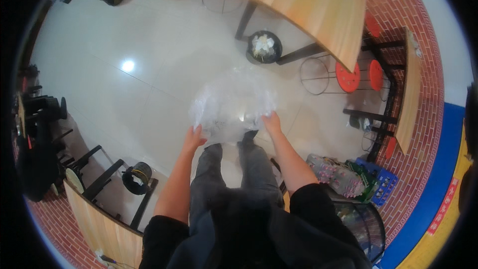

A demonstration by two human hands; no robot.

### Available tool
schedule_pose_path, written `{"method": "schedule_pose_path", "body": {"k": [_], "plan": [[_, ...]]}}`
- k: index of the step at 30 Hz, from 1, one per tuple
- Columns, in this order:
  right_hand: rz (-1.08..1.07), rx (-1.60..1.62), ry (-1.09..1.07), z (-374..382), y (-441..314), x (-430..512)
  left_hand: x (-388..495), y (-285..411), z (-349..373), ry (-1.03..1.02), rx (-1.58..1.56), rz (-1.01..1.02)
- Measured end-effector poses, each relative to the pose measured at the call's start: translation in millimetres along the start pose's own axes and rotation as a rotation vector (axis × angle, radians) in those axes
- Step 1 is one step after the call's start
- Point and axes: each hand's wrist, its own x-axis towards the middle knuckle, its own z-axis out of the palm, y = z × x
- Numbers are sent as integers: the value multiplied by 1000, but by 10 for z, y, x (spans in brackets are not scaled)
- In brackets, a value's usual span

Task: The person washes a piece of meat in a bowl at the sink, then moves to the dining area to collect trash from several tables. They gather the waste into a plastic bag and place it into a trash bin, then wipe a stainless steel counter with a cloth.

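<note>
A clear plastic bag (231,97) hangs spread out before my legs, above the tiled floor. My left hand (195,137) grips its left edge, thumb and fingers pinched on the film. On the opposite side my right hand (272,122) has hold of the other edge, so the bag stretches between both hands. The bag looks see-through, with the floor showing through it. Beyond it, a black waste bin (279,49) filled with crumpled white tissues stands beside a table leg.
A wooden table (306,7) reaches in at the upper right, with red stools (347,76) beneath. Behind my right arm sit bottles in plastic crates (385,185). Another black bin (137,178) stands by the lower-left table (101,228). A brick-patterned wall (429,93) runs along the right.
</note>
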Motion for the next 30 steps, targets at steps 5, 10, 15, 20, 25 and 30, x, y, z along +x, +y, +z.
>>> {"method": "schedule_pose_path", "body": {"k": [5, 10, 15, 20, 25, 30], "plan": [[-224, -204, 9, 414, 90, 1122, 980, -299, 385, 157, -210, -93], [-61, -271, -222, 676, 213, 2137, 2134, -867, 653, 199, -107, -62], [-492, -406, 114, 693, 118, 3035, 2612, -1085, 882, 262, -303, -159], [-485, -530, 88, 898, -67, 3660, 2628, -972, 997, 258, -440, -319], [-447, -428, 284, 707, -179, 3874, 2570, -955, 992, 275, -450, -323], [-749, -446, 108, -75, -490, 3362, 2549, -898, 1000, 293, -462, -291]]}}
